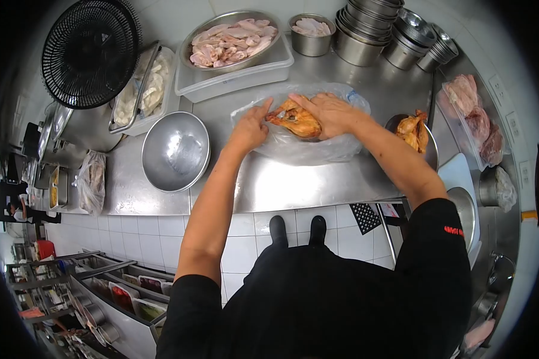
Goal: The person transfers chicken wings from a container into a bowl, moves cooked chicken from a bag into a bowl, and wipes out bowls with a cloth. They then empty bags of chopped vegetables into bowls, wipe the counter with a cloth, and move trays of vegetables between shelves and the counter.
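A browned roast chicken piece point(299, 122) lies on a clear plastic bag point(293, 152) spread over the steel counter. My right hand point(332, 113) is laid over the chicken's right side, its thumb along the top and its palm against the meat. My left hand point(253, 124) is at the chicken's left tip, fingers partly stretched out over the bag; whether they touch the meat is hard to see. To the right, more roast chicken point(411, 133) sits in a steel bowl point(432, 152), partly behind my right forearm.
An empty steel bowl point(176, 151) stands left of the bag. Behind are a basin of raw chicken pieces point(233, 43) on a plastic tub point(236, 84), a small steel pot point(312, 45), and stacked steel containers point(359, 48). Raw meat point(476, 119) fills a tub at right.
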